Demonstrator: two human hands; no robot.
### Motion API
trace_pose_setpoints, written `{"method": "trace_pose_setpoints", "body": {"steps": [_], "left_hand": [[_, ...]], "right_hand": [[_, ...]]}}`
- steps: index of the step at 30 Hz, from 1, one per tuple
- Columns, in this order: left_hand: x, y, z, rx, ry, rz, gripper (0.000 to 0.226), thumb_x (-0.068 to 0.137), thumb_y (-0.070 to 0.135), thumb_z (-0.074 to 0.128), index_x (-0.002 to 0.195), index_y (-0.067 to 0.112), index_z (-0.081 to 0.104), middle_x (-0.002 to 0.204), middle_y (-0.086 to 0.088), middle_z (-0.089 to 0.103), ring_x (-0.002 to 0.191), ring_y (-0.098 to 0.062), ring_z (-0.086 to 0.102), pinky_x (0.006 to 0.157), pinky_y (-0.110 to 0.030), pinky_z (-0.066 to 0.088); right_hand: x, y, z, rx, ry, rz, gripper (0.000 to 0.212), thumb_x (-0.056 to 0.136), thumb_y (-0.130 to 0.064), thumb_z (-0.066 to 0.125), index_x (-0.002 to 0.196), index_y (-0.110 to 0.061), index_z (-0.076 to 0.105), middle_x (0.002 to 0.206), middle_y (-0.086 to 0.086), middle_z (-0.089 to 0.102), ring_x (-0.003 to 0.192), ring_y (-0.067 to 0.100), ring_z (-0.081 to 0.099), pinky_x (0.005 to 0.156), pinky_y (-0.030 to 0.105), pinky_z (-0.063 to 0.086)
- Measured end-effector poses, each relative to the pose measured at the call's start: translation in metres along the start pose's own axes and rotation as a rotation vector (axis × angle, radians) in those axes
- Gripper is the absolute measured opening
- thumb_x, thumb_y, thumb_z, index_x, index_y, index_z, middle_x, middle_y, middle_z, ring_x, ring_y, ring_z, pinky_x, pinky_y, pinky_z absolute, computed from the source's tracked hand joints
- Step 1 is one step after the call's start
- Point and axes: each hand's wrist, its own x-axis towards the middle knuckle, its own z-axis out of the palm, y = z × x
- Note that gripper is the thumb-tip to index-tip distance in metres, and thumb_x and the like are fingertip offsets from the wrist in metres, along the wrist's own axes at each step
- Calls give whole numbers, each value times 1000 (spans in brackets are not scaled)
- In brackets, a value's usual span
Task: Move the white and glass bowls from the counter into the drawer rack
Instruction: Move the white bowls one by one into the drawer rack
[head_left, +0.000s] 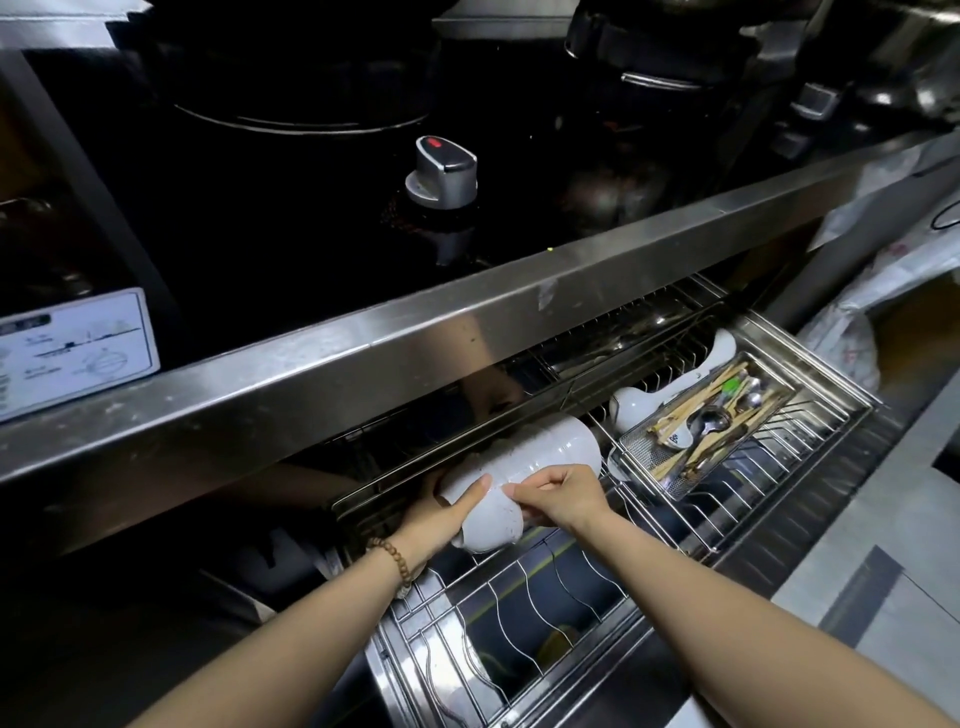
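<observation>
A stack of white bowls (524, 467) lies on its side in the pulled-out wire drawer rack (524, 613), under the steel counter edge. My left hand (441, 514) cups the nearest bowl from the left and below, thumb on its bottom. My right hand (561, 493) pinches the same bowl's rim from the right. More white dishes (639, 405) stand in the rack further right. I see no glass bowl.
A steel cutlery basket (711, 426) with chopsticks and spoons sits in the rack's right part. Above is the black cooktop with a silver knob (441, 171) and dark pots. A steel front rail (415, 332) overhangs the drawer. White plastic bags (852, 332) lie at right.
</observation>
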Motion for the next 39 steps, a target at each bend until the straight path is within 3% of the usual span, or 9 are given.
{"method": "trace_pose_setpoints", "body": {"steps": [3,9,14,17,19,25,28,35,39], "left_hand": [[-3,2,-2,-9,-3,3,79,78,55,63,141,18,33,121,-9,62,106,-23,61,92,-35,51],[-22,14,-10,103,3,39,77,85,48,59,145,13,26,94,-2,60,86,-19,61,54,-13,43],[-53,33,-15,129,-52,33,75,85,42,62,142,3,30,128,-15,57,116,-24,55,94,-25,42],[-80,57,-18,117,-48,134,71,83,36,66,139,5,35,142,-13,44,129,-23,45,106,-29,36],[-102,76,-22,119,-42,221,68,83,33,68,138,7,38,142,-11,44,128,-20,45,104,-25,35],[-178,141,-42,121,-86,508,59,81,32,70,132,16,45,129,-3,54,111,-13,55,83,-17,42],[-222,171,-64,100,-78,654,59,81,31,69,133,18,44,130,-2,55,114,-15,56,92,-22,44],[-318,221,-165,178,180,983,67,81,42,66,139,25,36,133,9,53,119,-8,50,97,-24,41],[-355,228,-232,280,394,1090,66,80,43,66,137,29,36,129,16,51,122,-2,45,98,-19,35]], "right_hand": [[0,-2,-2,1,-34,13,14,70,-4,80,68,0,67,49,8,65,45,16,62,54,27,58],[-11,-20,-17,-89,-46,-13,13,77,-8,75,69,-6,65,51,2,61,50,11,54,60,24,51],[-51,-53,-47,-63,-37,-106,17,85,-12,66,95,1,66,88,13,59,81,22,57,81,33,48],[-90,-78,-69,-49,-12,-167,13,89,-20,62,90,-7,65,90,13,62,71,21,60,57,18,43],[-118,-93,-82,-15,33,-233,20,90,-23,60,96,-5,67,97,20,66,69,29,63,52,15,43],[-202,-145,-100,-26,89,-500,9,89,-33,59,93,-30,67,108,-1,68,97,9,64,80,23,50],[-239,-179,-95,-31,97,-637,8,89,-32,59,93,-34,66,102,-5,69,97,9,65,82,25,50],[-301,-260,-44,-143,-2,-893,35,86,-38,61,120,-32,58,123,-10,62,113,-1,56,101,27,44],[-321,-301,0,-187,-87,-972,34,85,-38,63,118,-39,55,129,-11,57,118,11,57,106,41,44]]}}
